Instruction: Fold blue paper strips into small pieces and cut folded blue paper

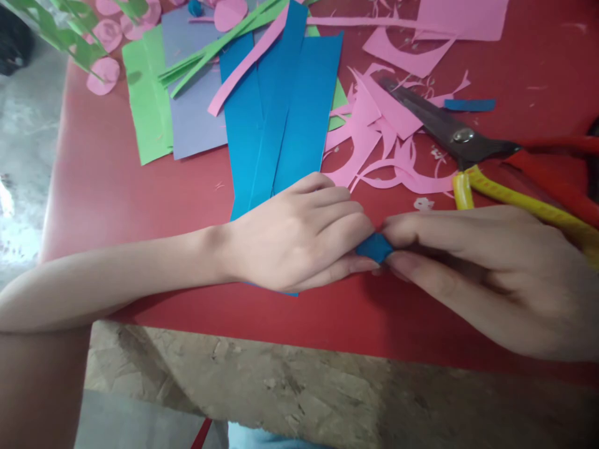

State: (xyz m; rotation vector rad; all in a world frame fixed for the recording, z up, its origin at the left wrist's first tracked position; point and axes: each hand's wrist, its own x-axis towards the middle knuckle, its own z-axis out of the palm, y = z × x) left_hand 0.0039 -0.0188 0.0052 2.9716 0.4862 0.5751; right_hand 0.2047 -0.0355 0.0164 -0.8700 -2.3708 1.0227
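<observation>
Blue paper piece (374, 247), pinched between both hands (299, 234).

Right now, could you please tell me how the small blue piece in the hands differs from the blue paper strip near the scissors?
The small blue piece is pinched between the left hand and right hand, while the blue paper strip lies untouched. The piece is partly covered, whereas the strip shows whole. The piece looks stubby; the strip is narrow. Both are blue.

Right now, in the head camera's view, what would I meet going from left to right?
Clustered round pink paper pieces, flat lavender paper sheet, bare left hand, small blue paper piece, bare right hand.
</observation>
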